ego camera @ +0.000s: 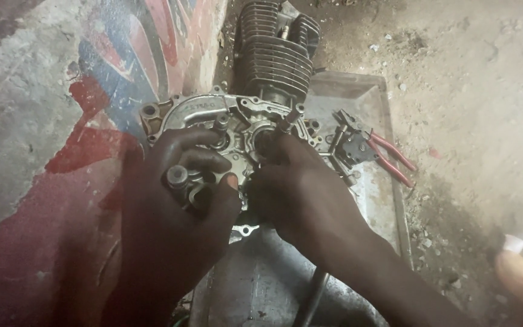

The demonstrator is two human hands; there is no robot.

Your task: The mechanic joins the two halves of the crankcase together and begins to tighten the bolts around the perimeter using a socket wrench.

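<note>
Both grip the engine case [237, 121] (grimy): left hand [180, 200], right hand [301, 188].

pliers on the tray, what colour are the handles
Red handles on the pliers, lying on the metal tray; seen in the head view.

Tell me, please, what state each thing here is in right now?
Engine: crankcase opened, inner shafts bared, finned cylinder fitted on top.
Left hand: on the shafts inside the crankcase.
Right hand: fingertips in the case's round opening.
Pliers: red-handled, lying unused.
Metal tray: dirty, under the engine.
</note>
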